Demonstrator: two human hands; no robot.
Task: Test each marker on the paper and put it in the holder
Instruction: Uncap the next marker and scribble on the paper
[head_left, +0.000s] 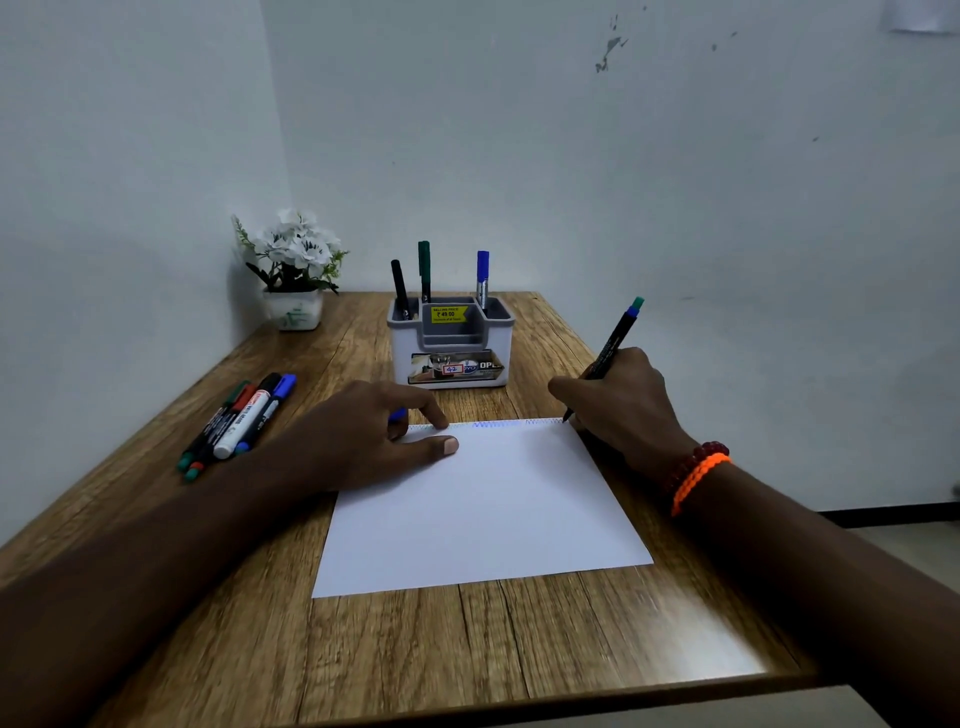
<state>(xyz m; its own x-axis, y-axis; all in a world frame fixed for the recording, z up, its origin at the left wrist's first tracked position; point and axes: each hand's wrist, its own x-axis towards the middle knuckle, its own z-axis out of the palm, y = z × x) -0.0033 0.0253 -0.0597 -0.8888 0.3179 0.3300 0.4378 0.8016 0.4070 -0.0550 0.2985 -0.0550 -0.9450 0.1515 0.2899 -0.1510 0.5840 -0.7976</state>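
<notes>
There is one camera, worn on the person's head. It looks forward and down over the wooden table (415, 649), from close up. Both arms reach out from the bottom corners. The far wall (623, 156) fills the top half. The wide lens bends the edges.

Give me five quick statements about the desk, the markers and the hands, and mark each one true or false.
1. The right hand holds a marker with its tip at the far edge of the paper. True.
2. The holder has no markers in it. False: three stand in it, black, green and blue.
3. A group of markers lies on the table to the left of the paper. True.
4. The left hand is lifted clear of the paper. False: it rests on the paper's far left corner.
5. The flower pot stands at the table's near right corner. False: it is at the far left corner.
</notes>
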